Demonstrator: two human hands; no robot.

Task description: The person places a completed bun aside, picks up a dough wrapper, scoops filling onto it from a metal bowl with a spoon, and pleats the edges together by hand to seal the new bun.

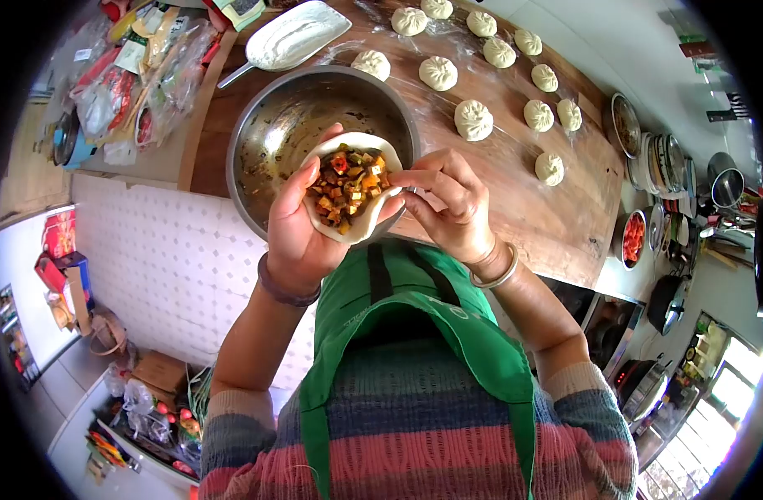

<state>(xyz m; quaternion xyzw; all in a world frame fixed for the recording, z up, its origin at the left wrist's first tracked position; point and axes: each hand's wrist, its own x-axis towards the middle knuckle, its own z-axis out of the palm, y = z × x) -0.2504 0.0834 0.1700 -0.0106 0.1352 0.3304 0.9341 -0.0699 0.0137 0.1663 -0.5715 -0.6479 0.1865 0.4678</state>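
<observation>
My left hand (300,221) cups a round dough wrapper (385,148) from below, its thumb over the wrapper's left edge. Diced orange, red and green filling (348,185) lies in the middle of the wrapper. With thumb and index finger together, my right hand (450,200) pinches the wrapper's right edge. Beneath and behind the wrapper is a metal bowl (260,125) with bits of filling stuck to its inside. Several pleated buns (474,121) sit on the floured wooden board (523,218) beyond my right hand.
A scoop of flour (291,37) lies behind the bowl. Plastic bags (160,79) are piled at the upper left. Along the right wall stand stacked dishes (658,162), a bowl of red pieces (633,238) and a dark pan (669,302).
</observation>
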